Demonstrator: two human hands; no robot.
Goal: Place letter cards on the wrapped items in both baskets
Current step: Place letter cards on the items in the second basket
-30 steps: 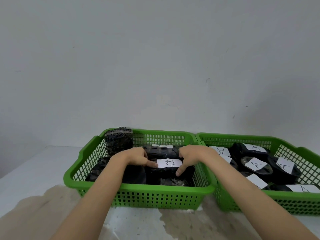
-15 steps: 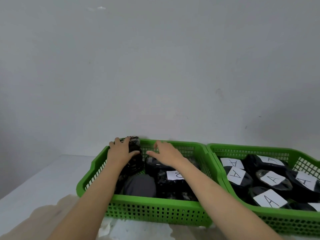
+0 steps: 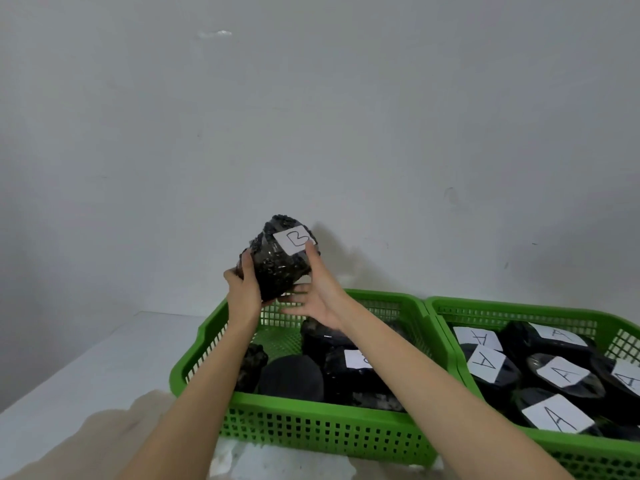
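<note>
A bumpy black wrapped item (image 3: 278, 263) is held up above the left green basket (image 3: 311, 431). My left hand (image 3: 244, 289) grips its left side and underside. My right hand (image 3: 317, 292) supports its right side, the thumb pressing a white card marked B (image 3: 294, 241) against its top. Inside the left basket lie more dark wrapped items, one bearing a white card (image 3: 358, 359) partly hidden by my right forearm. The right green basket (image 3: 588, 448) holds several wrapped items, each with a card marked A (image 3: 557, 413).
Both baskets stand side by side on a white table (image 3: 86, 375), close to a plain grey wall. A beige stained patch (image 3: 104, 441) covers the table's near left part.
My hands left the card in the left basket's middle, reached to the bumpy wrapped item at its back left corner, and lifted it above the basket with a B card on top.
</note>
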